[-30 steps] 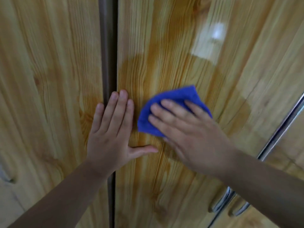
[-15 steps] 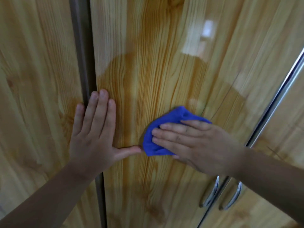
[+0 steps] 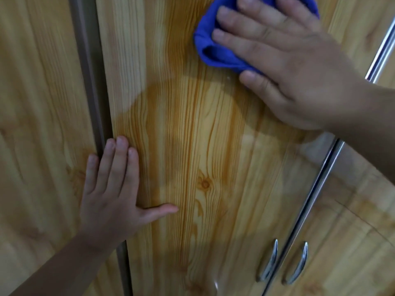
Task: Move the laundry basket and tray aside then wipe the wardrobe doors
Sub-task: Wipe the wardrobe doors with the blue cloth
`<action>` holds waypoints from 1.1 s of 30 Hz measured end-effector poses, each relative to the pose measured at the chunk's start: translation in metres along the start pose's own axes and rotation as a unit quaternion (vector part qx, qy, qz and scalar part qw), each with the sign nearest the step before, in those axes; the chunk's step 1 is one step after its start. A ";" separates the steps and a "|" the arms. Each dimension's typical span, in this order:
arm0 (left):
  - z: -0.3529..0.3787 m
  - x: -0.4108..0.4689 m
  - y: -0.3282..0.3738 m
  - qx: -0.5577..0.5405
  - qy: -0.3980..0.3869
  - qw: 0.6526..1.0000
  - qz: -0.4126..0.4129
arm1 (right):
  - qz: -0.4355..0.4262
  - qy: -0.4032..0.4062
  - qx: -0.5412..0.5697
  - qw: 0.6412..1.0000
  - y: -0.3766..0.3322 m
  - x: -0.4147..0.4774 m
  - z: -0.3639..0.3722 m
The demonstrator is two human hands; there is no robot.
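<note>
A glossy pine-patterned wardrobe door (image 3: pixel 192 167) fills the view. My right hand (image 3: pixel 284 67) presses a blue cloth (image 3: pixel 213 52) flat against the door near the top, with straight fingers spread over the cloth. Most of the cloth is hidden under the hand and by the top edge of the view. My left hand (image 3: pixel 113 193) rests flat on the same door at its left edge, fingers straight and thumb pointing right. No laundry basket or tray is in view.
A brown vertical strip (image 3: pixel 89 82) separates this door from the neighbouring door on the left (image 3: pixel 38 124). Two chrome handles (image 3: pixel 271 259) (image 3: pixel 299 261) sit at the lower right, either side of a metal-edged gap to the right door (image 3: pixel 352 231).
My right hand has slid the blue cloth up the door, from beside my left thumb to well above it. My left hand stays flat at the door's left edge.
</note>
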State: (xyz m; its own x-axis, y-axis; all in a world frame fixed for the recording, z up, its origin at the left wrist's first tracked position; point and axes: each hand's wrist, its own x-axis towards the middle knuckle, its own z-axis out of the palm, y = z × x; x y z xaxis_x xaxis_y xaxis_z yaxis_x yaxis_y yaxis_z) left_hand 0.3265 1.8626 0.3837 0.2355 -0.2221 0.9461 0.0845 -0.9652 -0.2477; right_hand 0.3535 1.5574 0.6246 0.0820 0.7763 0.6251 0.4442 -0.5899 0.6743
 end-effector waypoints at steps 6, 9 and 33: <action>0.002 -0.003 -0.002 -0.011 0.002 1.000 0.003 | 0.143 0.040 0.038 0.988 -0.072 -0.046 0.033; 0.002 -0.004 -0.002 -0.025 0.001 1.000 0.000 | 0.142 -0.013 0.055 0.988 -0.126 -0.105 0.058; 0.011 -0.003 -0.005 -0.042 0.027 0.999 0.005 | 0.007 -0.036 -0.041 0.998 -0.011 -0.061 0.013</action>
State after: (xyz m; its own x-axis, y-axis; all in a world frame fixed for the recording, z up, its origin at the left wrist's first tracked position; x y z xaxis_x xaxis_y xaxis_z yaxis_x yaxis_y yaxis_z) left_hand 0.3361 1.8692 0.3801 0.1832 -0.2366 0.9542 -0.0004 -0.9706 -0.2406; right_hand 0.3550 1.5194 0.5740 0.1535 0.7803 0.6062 0.3686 -0.6144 0.6976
